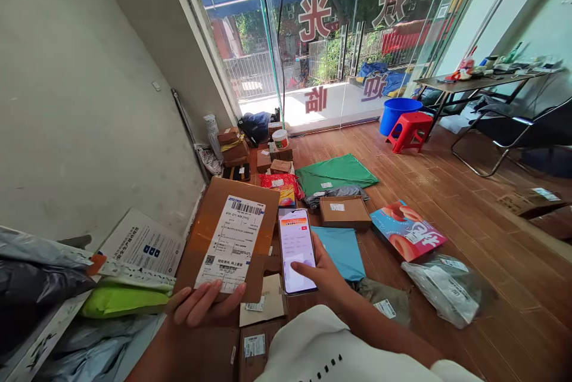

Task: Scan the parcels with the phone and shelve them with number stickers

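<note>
My left hand grips the lower edge of a flat brown cardboard parcel with a white shipping label facing me. Beside it, my right hand holds up a smartphone whose lit screen shows a form with an orange header; my thumb lies across the lower screen. Both are raised above parcels lying on the wooden floor.
Parcels cover the floor: a small brown box, a teal bag, a green bag, a pink printed box, grey bags, boxes stacked by the wall. A red stool, blue bucket, table and chair stand at right.
</note>
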Tool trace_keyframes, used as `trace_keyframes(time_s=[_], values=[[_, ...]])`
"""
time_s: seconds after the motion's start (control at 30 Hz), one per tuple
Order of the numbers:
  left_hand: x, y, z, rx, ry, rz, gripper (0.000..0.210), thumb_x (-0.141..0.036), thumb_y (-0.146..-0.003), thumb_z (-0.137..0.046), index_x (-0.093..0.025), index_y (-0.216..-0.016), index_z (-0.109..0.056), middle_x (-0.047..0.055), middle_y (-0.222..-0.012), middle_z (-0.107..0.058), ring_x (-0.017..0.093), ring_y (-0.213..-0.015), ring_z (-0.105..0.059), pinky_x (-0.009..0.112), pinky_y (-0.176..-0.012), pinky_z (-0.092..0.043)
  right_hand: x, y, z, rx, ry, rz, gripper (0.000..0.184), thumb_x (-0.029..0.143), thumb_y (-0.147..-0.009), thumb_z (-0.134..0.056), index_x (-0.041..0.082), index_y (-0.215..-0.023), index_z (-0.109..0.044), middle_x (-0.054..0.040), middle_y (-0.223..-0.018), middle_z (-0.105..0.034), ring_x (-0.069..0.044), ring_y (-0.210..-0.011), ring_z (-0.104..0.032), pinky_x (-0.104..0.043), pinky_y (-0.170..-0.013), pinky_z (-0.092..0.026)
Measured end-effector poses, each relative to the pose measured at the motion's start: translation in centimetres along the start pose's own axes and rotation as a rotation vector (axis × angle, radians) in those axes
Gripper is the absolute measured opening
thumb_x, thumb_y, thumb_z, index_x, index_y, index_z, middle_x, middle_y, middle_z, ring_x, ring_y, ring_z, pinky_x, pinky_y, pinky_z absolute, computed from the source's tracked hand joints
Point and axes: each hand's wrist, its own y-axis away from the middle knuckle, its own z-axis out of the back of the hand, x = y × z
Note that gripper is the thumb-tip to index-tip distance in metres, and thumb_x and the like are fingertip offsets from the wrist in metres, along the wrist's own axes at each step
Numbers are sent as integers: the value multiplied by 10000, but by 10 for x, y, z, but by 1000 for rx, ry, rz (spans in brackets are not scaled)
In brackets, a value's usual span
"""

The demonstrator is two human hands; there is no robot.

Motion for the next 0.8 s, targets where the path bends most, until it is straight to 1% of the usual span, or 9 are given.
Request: trace_keyframes(time_s=[0.07,0.2,0.27,0.4,0.5,0.6,0.67,0.7,0.8], values=[[0,-1,1,16,22,1,526,-309,-664,-855,-508,-1110,-660,16,-1048,-519,165,-1059,-497,342,-1130,-314,-3,-3,0,-14,6,14,689,169,-740,-783,301,-1315,-427,-28,-1290,-630,-243,-1138,-587,-384,-926,-465],[1,-1,2,33,50,-3,512,-263,-631,-879,-486,-1050,-687,14,-1050,-504,156,-1063,-482,349,-1154,-290,-5,-4,-1,-11,-34,-56,725,148,-749,-678,296,-1381,-356,-36,-1292,-631,-249,-1084,-615,-372,-836,-483],[2,-1,1,32,56,-7,500,-257,-633,-877,-482,-1039,-692,13,-1054,-500,156,-1069,-477,349,-1156,-285,-3,-2,-1,10,-40,-75,758,130,-735,-665,296,-1396,-333,-38,-1304,-624,-248,-1086,-613,-370,-838,-480],[3,1,-1,19,68,3,475,-242,-657,-860,-480,-1035,-697,12,-1036,-513,159,-1049,-486,339,-1149,-281,8,5,0,163,-71,-74,908,76,-666,-725,303,-1427,-283,-49,-1409,-540,-272,-1252,-518,-394,-961,-441],[-1,3,1,41,52,25,550,-303,-682,-843,-531,-1140,-640,10,-1031,-528,168,-1051,-498,321,-1117,-310,15,8,0,228,-82,-87,949,59,-662,-735,315,-1439,-254,-59,-1451,-493,-285,-1262,-514,-427,-989,-435],[-11,4,6,137,40,141,618,-423,-689,-821,-570,-1232,-565,15,-1032,-532,184,-1070,-509,346,-1091,-337,13,7,-1,202,-81,-106,911,39,-660,-707,317,-1421,-289,-53,-1428,-520,-280,-1229,-542,-426,-962,-454],[-15,4,9,187,69,232,620,-453,-683,-816,-567,-1237,-562,20,-1033,-534,194,-1076,-510,366,-1084,-343,6,4,0,162,-134,-108,837,40,-659,-662,310,-1387,-348,-41,-1380,-568,-271,-1201,-562,-404,-918,-475],[-15,4,9,190,83,239,609,-449,-682,-819,-564,-1226,-572,20,-1031,-532,192,-1075,-508,364,-1084,-343,2,3,0,133,-170,-104,793,47,-667,-638,310,-1368,-375,-32,-1352,-592,-264,-1186,-573,-393,-898,-482],[-7,2,5,99,85,84,545,-400,-671,-842,-542,-1152,-627,15,-1026,-520,174,-1048,-499,330,-1089,-331,-6,0,2,41,-227,-116,682,82,-713,-610,325,-1323,-427,-6,-1280,-644,-252,-1111,-618,-378,-848,-498]])
